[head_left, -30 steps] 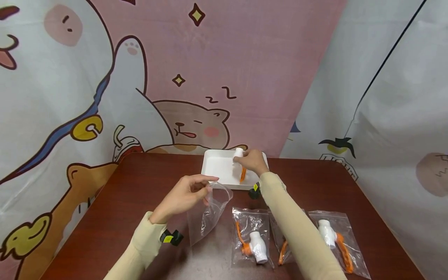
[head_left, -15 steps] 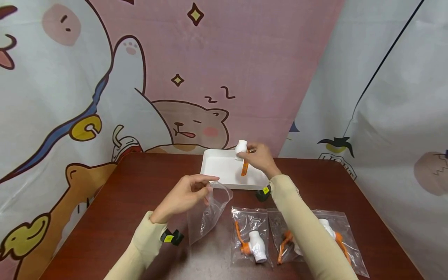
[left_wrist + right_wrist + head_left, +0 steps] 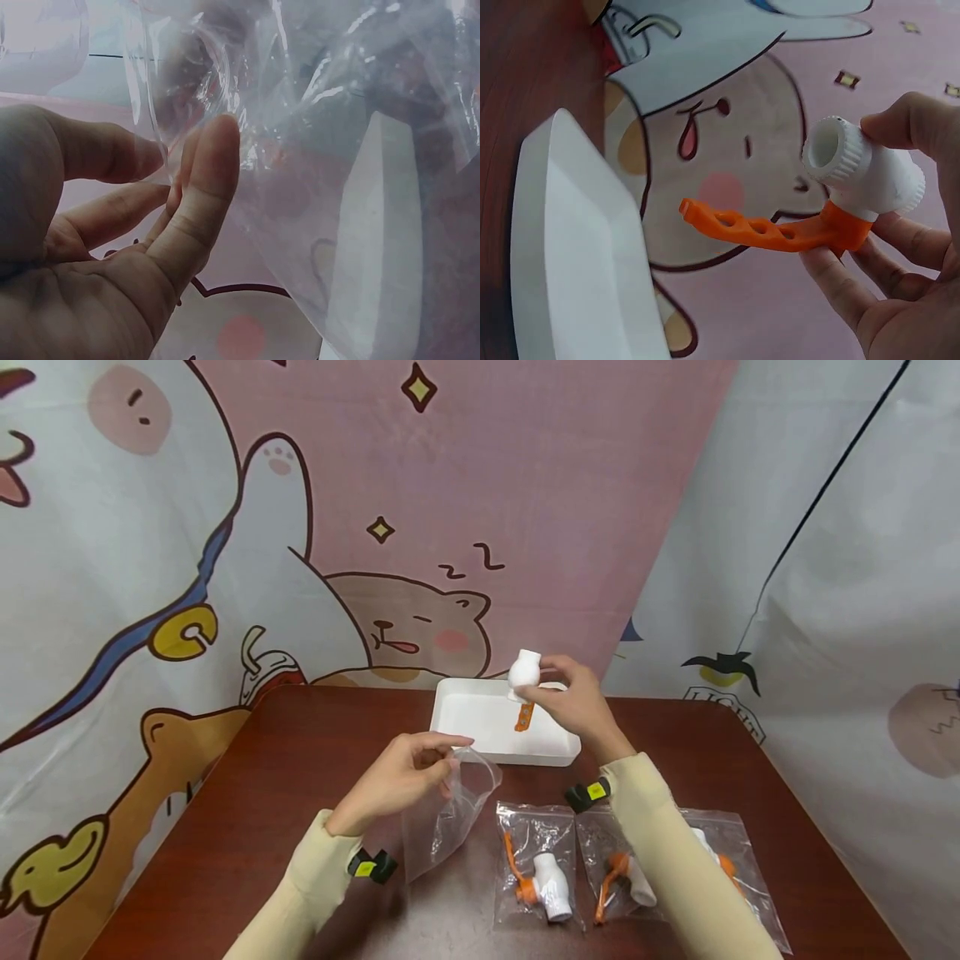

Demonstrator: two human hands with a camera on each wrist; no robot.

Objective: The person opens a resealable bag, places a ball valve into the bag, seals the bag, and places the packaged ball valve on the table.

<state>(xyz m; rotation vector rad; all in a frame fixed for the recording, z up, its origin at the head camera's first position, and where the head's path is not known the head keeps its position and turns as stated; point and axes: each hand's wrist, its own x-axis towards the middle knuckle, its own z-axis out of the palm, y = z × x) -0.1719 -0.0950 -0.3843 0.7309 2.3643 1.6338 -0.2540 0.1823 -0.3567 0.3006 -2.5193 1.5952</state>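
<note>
My right hand (image 3: 577,700) grips a white plastic ball valve (image 3: 525,672) with an orange lever handle (image 3: 761,232), above the white tray (image 3: 480,714). In the right wrist view the thumb lies on the valve's white body (image 3: 889,176) and fingers are under the orange part. My left hand (image 3: 393,778) pinches the rim of a clear plastic bag (image 3: 448,827) between thumb and fingers. The bag hangs with its mouth partly spread, in front of the tray. Through its film, the tray's white wall (image 3: 379,240) shows in the left wrist view.
Several zip bags holding like valves lie at the front right: one bagged valve (image 3: 552,887) is in plain sight, another bag (image 3: 611,860) lies beside it, and the right sleeve (image 3: 686,860) partly covers those further right. A printed cloth (image 3: 562,510) hangs behind the brown table (image 3: 300,760).
My right hand has lifted the valve out of the tray, moving it up and slightly right. The left hand and its bag have stayed nearly still.
</note>
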